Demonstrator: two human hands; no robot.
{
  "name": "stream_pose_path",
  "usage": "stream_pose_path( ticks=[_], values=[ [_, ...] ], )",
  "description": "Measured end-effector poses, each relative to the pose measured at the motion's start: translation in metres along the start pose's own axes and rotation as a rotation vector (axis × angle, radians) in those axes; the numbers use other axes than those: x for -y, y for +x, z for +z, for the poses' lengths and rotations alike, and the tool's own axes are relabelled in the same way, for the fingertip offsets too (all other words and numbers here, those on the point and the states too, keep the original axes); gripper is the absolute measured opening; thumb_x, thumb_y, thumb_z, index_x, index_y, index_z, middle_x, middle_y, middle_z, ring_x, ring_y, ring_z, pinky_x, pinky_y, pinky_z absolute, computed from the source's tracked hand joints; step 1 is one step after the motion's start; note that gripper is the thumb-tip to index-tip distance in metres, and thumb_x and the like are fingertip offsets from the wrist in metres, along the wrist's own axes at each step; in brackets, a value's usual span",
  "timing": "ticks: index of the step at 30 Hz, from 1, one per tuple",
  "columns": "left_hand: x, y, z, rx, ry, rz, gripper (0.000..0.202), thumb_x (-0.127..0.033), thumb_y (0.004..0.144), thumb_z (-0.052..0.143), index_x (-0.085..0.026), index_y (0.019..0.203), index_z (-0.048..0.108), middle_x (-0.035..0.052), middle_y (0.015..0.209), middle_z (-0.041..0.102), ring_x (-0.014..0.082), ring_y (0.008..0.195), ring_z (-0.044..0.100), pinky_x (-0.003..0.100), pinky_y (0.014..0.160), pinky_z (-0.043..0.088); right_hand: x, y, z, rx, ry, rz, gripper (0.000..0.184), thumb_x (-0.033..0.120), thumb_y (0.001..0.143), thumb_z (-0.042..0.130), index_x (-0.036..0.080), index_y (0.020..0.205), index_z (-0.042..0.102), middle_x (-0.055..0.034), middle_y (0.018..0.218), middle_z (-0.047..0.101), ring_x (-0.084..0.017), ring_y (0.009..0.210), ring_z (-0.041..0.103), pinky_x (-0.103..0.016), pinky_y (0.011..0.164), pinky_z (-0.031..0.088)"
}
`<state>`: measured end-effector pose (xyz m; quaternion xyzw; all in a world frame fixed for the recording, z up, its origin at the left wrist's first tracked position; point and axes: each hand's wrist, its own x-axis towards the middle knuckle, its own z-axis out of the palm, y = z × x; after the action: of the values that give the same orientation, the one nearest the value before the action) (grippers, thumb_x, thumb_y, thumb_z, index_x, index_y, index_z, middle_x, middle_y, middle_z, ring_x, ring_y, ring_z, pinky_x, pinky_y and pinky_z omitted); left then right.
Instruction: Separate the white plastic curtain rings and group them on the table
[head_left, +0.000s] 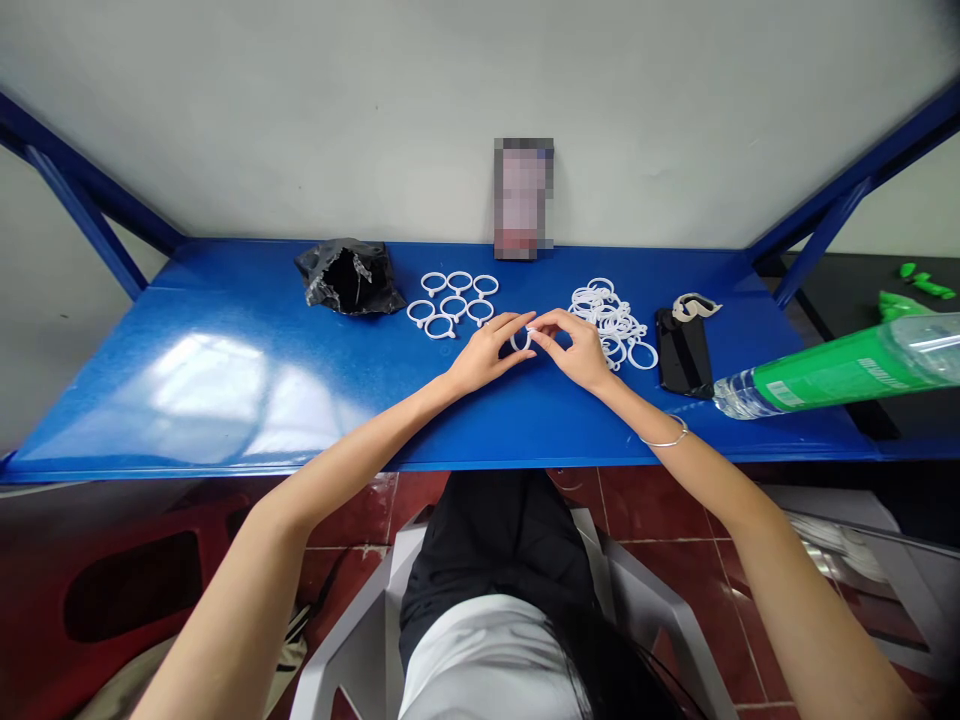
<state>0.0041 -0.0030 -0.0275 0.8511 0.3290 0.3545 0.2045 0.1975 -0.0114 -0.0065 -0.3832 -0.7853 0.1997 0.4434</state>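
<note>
A white plastic ring [520, 340] with a small knob, much like a curtain ring, is held between my two hands just above the blue table. My left hand [484, 352] has its fingers closed on the ring's left side. At the ring's right side, the thumb and fingertips of my right hand [576, 350] pinch it near the knob. Several similar rings [453, 308] lie spread out flat in rows beyond my left hand. Beside and partly behind my right hand is a loose, overlapping pile of more white rings [616, 318].
On the blue table [247, 340] a crumpled black plastic bag [352, 278] gapes open at the left. A blurred phone-shaped object [523, 200] leans against the wall. To the right are a black phone [684, 355], a whitish hair clip [694, 307] and a large green-labelled bottle [832, 370].
</note>
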Motion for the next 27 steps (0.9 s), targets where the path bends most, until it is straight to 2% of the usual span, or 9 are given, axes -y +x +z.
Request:
stream_pose_path(
  ticks=[8,16,27],
  values=[
    [0.0043,0.0001,0.0030,0.006,-0.021,-0.038,0.054,-0.049,0.091,0.061,-0.015,0.133,0.059,0.0146,0.127,0.065,0.0255,0.118,0.063,0.038,0.101,0.051,-0.0028,-0.0002,0.0032,0.007,0.073,0.044,0.024,0.045,0.092,0.062,0.022,0.089,0.068,-0.0039,0.087,0.072,-0.017,0.071,0.066,-0.032,0.069,0.057],
    [0.0026,0.0012,0.0036,0.045,-0.062,-0.093,0.053,-0.051,0.088,0.064,-0.012,0.125,0.063,0.0138,0.118,0.071,0.0237,0.098,0.070,0.033,0.085,0.057,-0.0040,0.0001,0.0037,0.067,0.118,0.062,0.024,0.045,0.091,0.063,0.022,0.088,0.069,-0.0034,0.082,0.070,-0.017,0.069,0.064,-0.032,0.065,0.057],
    [0.0013,0.0014,0.0021,0.041,-0.143,-0.072,0.050,-0.048,0.087,0.067,-0.014,0.123,0.067,0.0112,0.120,0.071,0.0242,0.099,0.071,0.032,0.087,0.057,-0.0024,-0.0002,0.0023,0.070,0.072,0.036,0.027,0.046,0.091,0.062,0.022,0.083,0.068,-0.0033,0.080,0.069,-0.016,0.068,0.063,-0.032,0.065,0.056]
  ],
)
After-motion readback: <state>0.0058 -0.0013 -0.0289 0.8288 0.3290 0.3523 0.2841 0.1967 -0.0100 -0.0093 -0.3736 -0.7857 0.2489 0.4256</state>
